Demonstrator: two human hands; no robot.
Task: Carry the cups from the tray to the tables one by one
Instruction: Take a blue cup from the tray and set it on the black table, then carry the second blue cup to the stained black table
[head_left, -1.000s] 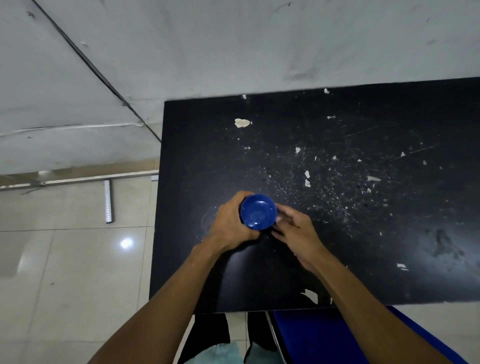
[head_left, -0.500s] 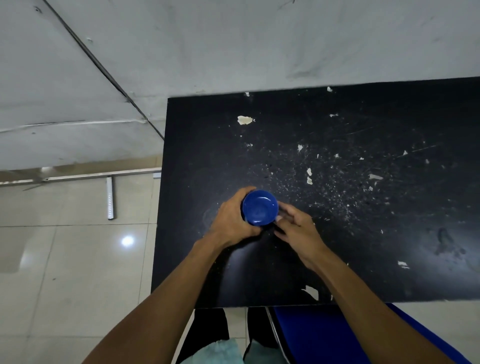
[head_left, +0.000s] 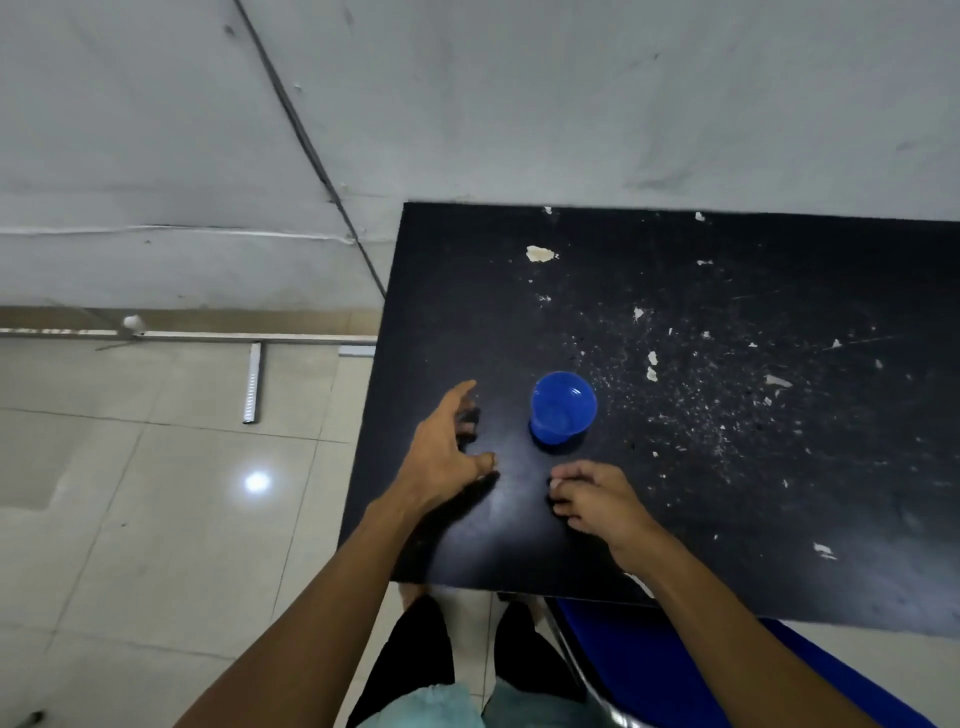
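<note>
A blue plastic cup (head_left: 563, 410) stands upright on the scratched black table (head_left: 727, 467), near its left half. My left hand (head_left: 447, 457) hovers just left of the cup with fingers spread, touching nothing. My right hand (head_left: 597, 499) sits below the cup over the tabletop, fingers loosely curled and holding nothing. Both hands are apart from the cup. No tray is in view.
A blue chair (head_left: 701, 665) stands under the table's near edge at the lower right. A grey wall (head_left: 519, 104) runs behind the table. Tiled floor (head_left: 156, 519) lies to the left, with a metal strip (head_left: 252, 382) lying on it.
Both hands have let go of the blue cup and drawn back toward me. The cup now stands alone on the table.
</note>
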